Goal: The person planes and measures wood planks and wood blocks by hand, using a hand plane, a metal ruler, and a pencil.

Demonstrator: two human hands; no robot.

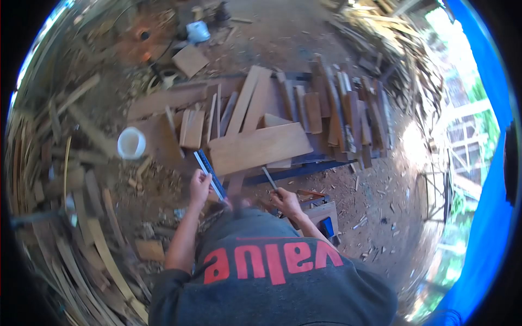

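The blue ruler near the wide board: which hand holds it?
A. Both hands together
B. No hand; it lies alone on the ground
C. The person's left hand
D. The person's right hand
C. The left hand grips the blue ruler at the edge of the wide board, while the right hand holds a thin, pencil-like tool instead.

The one readable text is the word "value", printed in large red lowercase letters across the dark grey shirt (272, 282) of the person wearing the camera, near the bottom edge of the head view. It appears upside down from this view. The blue ruler (209, 173) carries fine markings along its edge, but they are too small to read. Nothing else bears legible writing.
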